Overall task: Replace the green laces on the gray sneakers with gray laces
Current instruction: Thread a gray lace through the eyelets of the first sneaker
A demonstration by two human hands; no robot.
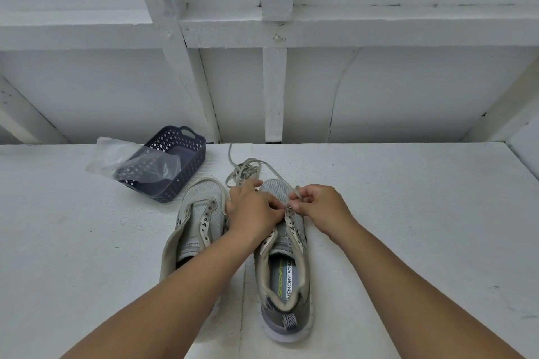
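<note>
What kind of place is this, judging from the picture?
Probably a plain workbench or shelf in a workshop or storage room: a white painted table, a white wall of boards and beams, and a blue basket.

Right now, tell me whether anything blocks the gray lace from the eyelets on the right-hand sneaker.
Nothing visible does. Both hands, left hand and right hand, pinch the gray lace right at the right-hand sneaker; its lower eyelets show open.

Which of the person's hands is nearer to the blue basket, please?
The left. The left hand works at the right-hand sneaker's eyelets, with the other sneaker between it and the blue basket; the right hand pinches the gray lace farther away.
</note>
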